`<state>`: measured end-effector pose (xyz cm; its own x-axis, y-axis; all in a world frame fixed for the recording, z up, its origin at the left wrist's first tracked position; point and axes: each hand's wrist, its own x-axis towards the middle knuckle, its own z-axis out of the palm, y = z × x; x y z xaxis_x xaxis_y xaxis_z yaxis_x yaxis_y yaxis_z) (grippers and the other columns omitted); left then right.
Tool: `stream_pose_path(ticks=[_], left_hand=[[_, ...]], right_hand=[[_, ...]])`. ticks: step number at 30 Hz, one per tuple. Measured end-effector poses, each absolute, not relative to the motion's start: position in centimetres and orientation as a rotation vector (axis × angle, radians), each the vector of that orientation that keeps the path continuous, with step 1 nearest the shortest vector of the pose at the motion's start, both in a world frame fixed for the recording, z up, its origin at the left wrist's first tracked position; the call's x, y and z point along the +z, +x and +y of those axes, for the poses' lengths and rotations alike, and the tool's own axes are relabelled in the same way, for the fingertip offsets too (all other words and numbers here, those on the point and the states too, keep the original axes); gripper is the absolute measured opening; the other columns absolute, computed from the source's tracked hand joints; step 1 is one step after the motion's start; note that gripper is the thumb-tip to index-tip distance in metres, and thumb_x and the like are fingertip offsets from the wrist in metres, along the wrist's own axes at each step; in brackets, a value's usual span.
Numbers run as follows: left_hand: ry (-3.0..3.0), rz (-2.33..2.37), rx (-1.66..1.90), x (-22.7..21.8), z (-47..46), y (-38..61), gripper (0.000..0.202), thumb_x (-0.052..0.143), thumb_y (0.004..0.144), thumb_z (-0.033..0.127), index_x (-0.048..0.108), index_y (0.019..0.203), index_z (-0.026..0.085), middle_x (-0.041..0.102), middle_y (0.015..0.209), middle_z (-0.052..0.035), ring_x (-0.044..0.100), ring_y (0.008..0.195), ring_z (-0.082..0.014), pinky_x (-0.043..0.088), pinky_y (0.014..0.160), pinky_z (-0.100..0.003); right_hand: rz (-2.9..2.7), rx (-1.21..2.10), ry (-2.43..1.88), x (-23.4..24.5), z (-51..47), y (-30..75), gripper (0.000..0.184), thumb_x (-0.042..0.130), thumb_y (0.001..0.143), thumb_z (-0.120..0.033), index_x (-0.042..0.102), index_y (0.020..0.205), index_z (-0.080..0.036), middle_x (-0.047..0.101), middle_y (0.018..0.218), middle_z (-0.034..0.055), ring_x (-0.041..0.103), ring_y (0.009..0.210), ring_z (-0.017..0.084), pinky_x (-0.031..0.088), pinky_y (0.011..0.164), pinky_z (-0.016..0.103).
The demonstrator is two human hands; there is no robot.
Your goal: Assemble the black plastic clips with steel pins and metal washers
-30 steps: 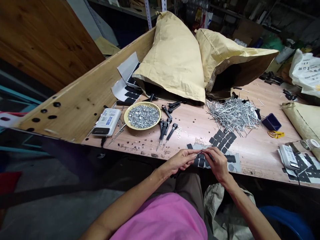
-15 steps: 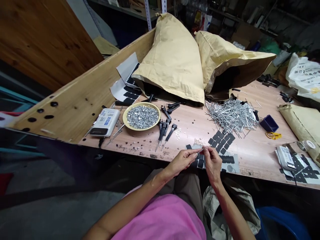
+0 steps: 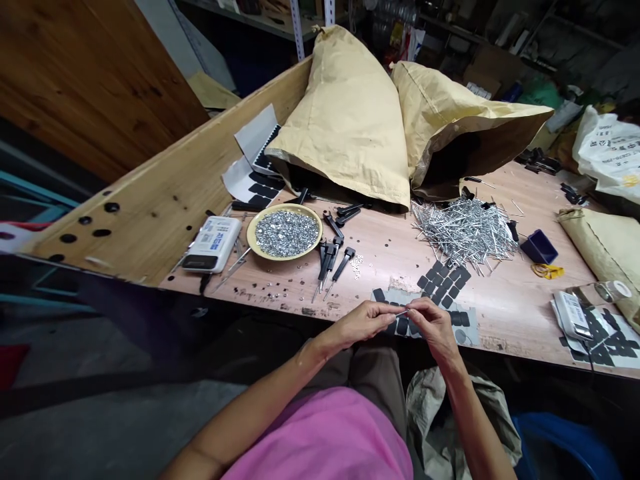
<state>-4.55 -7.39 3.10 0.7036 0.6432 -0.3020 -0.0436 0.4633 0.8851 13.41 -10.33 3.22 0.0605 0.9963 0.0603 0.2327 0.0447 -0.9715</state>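
Note:
My left hand (image 3: 364, 323) pinches a thin metal pin (image 3: 401, 313) between thumb and forefinger, just above the table's front edge. The pin points right, toward my right hand (image 3: 436, 325), whose thumb and forefinger are pressed together at its far end. Whatever small piece may be between those right fingertips is hidden. Under both hands lies a grey sheet (image 3: 470, 327) with black pads. More black pads (image 3: 443, 283) sit just behind it. Farther back is a heap of loose metal pins (image 3: 463, 230).
Left of my hands are a yellow bowl (image 3: 251, 233) of small metal parts, black-handled tools (image 3: 343, 264) and a white device (image 3: 213, 243). Large paper sacks (image 3: 350, 120) stand behind. To the right are a dark blue box (image 3: 539, 247) and another white device (image 3: 571, 315).
My right hand has shifted slightly right and turned, with its fingertips a little lower. The left hand stays nearly in place with the pin.

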Motion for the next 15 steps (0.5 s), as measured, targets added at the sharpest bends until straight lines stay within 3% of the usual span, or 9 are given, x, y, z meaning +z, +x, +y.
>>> stream_pose_path(ticks=[3,7,15], left_hand=[[0.882,0.651,0.4,3.1,-7.4,-4.5,0.06,0.062,0.072,0.045,0.055,0.123,0.012,0.029,0.051,0.0104,0.017,0.04,-0.0023,0.009,0.038,-0.017],[0.782,0.629,0.387,3.0,-7.6,-4.1,0.066,0.063,0.071,0.047,0.051,0.127,0.013,0.028,0.052,0.0113,0.013,0.039,-0.0014,0.005,0.038,-0.017],[0.977,0.618,0.421,2.8,-7.5,-4.4,0.065,0.061,0.072,0.052,0.056,0.121,0.01,0.029,0.051,0.0105,0.019,0.04,-0.0022,0.012,0.037,-0.016]], right_hand=[[-1.369,0.967,-1.372,3.6,-10.6,13.8,0.011,0.071,0.07,-0.034,0.071,0.072,-0.023,0.064,0.071,0.001,0.059,0.063,0.013,0.048,0.053,0.024],[-1.42,0.923,-1.365,4.1,-10.7,14.0,0.014,0.065,0.076,-0.035,0.072,0.079,-0.024,0.067,0.076,0.0029,0.063,0.068,0.015,0.053,0.063,0.028],[-1.424,1.098,-1.341,4.2,-10.4,14.6,0.017,0.07,0.071,-0.039,0.073,0.077,-0.023,0.066,0.07,0.0018,0.063,0.059,0.013,0.053,0.056,0.026]])
